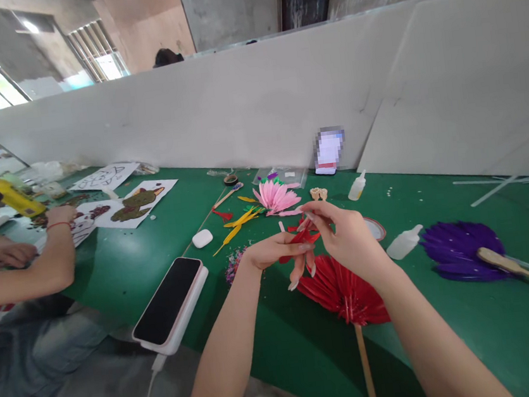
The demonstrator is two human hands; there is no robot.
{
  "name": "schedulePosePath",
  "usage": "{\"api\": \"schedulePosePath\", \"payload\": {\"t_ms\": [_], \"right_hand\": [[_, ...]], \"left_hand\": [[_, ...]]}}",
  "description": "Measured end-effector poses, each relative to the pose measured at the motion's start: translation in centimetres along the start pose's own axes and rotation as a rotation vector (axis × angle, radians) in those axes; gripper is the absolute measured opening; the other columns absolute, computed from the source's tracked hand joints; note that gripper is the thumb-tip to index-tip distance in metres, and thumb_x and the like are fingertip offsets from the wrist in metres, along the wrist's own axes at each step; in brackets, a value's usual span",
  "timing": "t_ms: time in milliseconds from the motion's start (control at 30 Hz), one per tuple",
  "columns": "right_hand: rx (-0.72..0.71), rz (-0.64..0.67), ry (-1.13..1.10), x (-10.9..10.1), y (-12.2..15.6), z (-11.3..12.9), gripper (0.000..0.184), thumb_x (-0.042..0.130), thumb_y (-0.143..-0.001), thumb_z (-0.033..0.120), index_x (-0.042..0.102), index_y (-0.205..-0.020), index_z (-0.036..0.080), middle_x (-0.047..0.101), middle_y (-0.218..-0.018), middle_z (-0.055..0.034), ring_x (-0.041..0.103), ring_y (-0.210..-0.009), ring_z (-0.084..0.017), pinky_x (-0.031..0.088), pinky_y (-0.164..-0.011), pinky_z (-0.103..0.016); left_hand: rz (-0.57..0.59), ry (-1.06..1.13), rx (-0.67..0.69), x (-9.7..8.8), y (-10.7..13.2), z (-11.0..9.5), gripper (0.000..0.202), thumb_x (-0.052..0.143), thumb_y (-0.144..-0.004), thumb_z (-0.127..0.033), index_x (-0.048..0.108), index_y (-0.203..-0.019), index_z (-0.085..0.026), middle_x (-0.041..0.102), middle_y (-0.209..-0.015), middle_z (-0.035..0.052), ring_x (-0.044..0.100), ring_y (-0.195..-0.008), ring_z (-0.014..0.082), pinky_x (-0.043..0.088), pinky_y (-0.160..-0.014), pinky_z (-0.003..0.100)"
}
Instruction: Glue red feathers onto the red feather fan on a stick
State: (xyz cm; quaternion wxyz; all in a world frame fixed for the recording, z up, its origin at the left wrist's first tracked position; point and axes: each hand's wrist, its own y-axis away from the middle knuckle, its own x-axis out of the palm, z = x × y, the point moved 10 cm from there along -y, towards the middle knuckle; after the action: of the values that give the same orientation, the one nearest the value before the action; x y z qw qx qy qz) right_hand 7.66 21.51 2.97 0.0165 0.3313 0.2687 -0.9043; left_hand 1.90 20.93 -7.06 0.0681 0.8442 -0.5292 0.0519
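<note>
red pieces (300, 238) gripped in the left hand (277, 248), right hand (342, 231) pinching them, seemingly by the tip; fan (344, 291) below, handle (366, 368) toward the wearer, nearer the right arm (426, 320).

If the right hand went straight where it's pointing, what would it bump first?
The right hand would probably bump the pink petals first, but the hand's height is unclear, so it might pass over.

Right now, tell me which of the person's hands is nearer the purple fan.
Right. The right hand is left of the purple fan, with a white bottle between them; the left hand is farther left.
</note>
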Motion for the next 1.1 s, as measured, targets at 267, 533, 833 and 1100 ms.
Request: {"api": "schedulePosePath", "payload": {"t_ms": [267,533,833,1100], "right_hand": [[0.015,0.007,-0.049,0.1,0.0,-0.3,0.029,0.036,-0.092,0.02,0.056,-0.112,0.015,0.07,-0.081,-0.0077,0.066,-0.07,-0.019,0.049,-0.063,-0.028],[0.032,0.048,-0.12,-0.4,0.0,-0.7,0.024,0.053,-0.084,0.02,0.062,-0.107,0.02,0.069,-0.085,-0.0042,0.066,-0.079,-0.019,0.052,-0.072,-0.029],[0.001,-0.005,-0.199,-0.7,0.0,-0.7,0.022,0.053,-0.083,0.019,0.065,-0.101,0.019,0.069,-0.079,-0.0033,0.066,-0.075,-0.018,0.053,-0.074,-0.033],[0.008,-0.055,-0.253,-1.0,0.1,-0.7,0.017,0.051,-0.087,0.021,0.061,-0.1,0.018,0.069,-0.08,-0.0043,0.066,-0.074,-0.017,0.052,-0.07,-0.028]], "left_hand": [[0.017,0.034,0.011,0.4,0.0,-0.3,0.042,0.053,-0.085,-0.046,0.065,-0.071,-0.008,0.061,-0.046,0.005,0.058,-0.043,0.0144,0.05,-0.065,0.029],[0.028,0.092,-0.024,0.4,0.1,0.2,0.041,0.055,-0.083,-0.047,0.064,-0.071,-0.009,0.06,-0.044,0.0047,0.057,-0.04,0.0154,0.046,-0.047,0.026],[0.055,0.106,-0.033,0.8,0.2,0.2,0.04,0.055,-0.083,-0.046,0.064,-0.07,-0.009,0.06,-0.043,0.0056,0.057,-0.04,0.0155,0.045,-0.046,0.025],[0.061,0.136,0.002,0.9,0.1,-0.2,0.042,0.058,-0.08,-0.048,0.064,-0.072,-0.007,0.06,-0.042,0.0051,0.057,-0.039,0.0161,0.047,-0.05,0.027]]}}
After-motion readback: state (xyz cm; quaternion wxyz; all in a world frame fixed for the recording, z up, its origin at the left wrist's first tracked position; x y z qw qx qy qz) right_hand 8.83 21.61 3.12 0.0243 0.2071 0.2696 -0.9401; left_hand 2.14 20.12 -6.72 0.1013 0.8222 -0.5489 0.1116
